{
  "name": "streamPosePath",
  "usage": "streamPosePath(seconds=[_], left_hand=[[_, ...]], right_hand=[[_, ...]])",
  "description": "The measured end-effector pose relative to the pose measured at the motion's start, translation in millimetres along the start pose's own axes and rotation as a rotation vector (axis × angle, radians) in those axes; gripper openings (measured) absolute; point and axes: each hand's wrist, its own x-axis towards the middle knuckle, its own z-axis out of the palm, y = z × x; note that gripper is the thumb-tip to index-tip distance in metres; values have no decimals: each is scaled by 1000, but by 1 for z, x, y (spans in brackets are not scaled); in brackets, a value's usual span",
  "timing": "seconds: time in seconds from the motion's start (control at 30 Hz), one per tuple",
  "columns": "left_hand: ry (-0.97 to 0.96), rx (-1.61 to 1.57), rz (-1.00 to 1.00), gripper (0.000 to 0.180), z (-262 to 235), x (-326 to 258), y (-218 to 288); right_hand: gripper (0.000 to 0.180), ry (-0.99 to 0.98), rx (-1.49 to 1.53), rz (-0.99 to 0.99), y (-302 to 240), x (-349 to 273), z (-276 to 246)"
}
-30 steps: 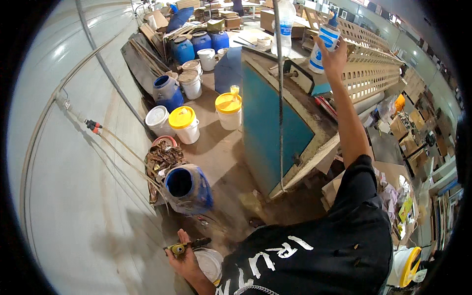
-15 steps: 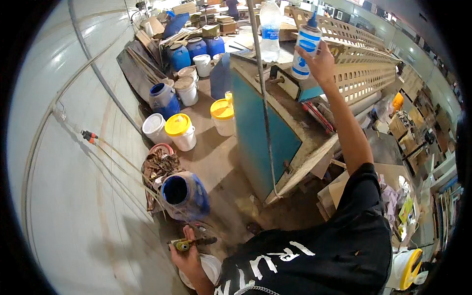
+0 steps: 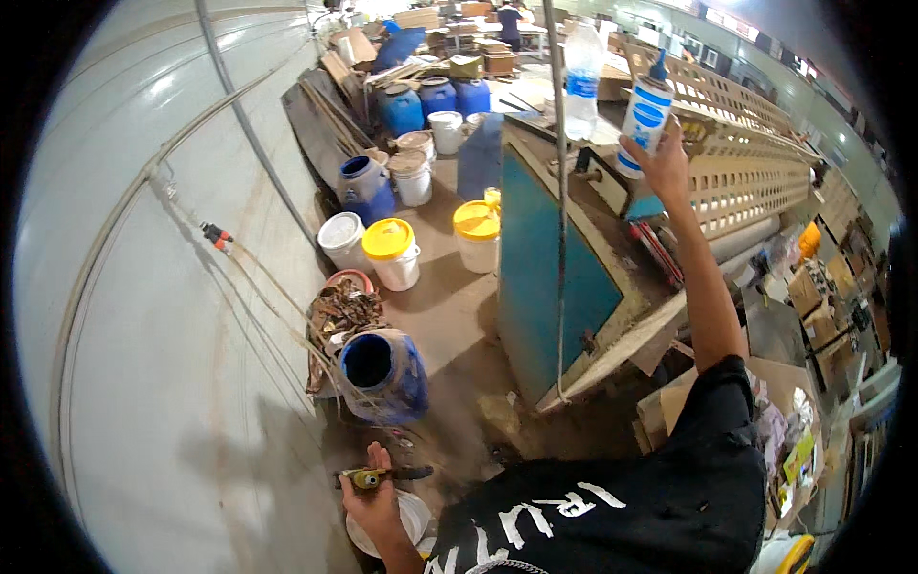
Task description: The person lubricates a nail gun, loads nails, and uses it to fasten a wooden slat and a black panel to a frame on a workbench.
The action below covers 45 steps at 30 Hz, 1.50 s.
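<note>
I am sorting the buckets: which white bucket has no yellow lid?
The white bucket nearest the wall, left of the two yellow-lidded buckets; its lid is white.

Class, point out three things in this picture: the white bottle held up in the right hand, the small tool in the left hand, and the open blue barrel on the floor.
White bottle [image 3: 645,115], head view, on its label.
Small tool [image 3: 368,476], head view, on its yellow-green body.
Blue barrel [image 3: 406,383], head view, on its outer side wall.

Bright overhead light, wall glare, soft shadows, heavy fisheye bending.
</note>
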Motion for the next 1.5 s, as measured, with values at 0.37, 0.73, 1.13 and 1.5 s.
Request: streamPosePath(seconds=[0.37,0.73,1.13,1.5], left_hand=[[-65,-27,134,54,-13,-31,-18],[-71,-241,184,59,-21,-64,-46],[15,-361,505,52,-55,-107,-86],[411,550,822,45,-172,-145,-82]], right_hand=[[45,-204,661,49,-145,-155,-50],[63,-1963,918,-429,-240,-337,30],[36,-1617,1100,-992,-219,-400,30],[27,-1664,748,-1188,-177,-449,81]])
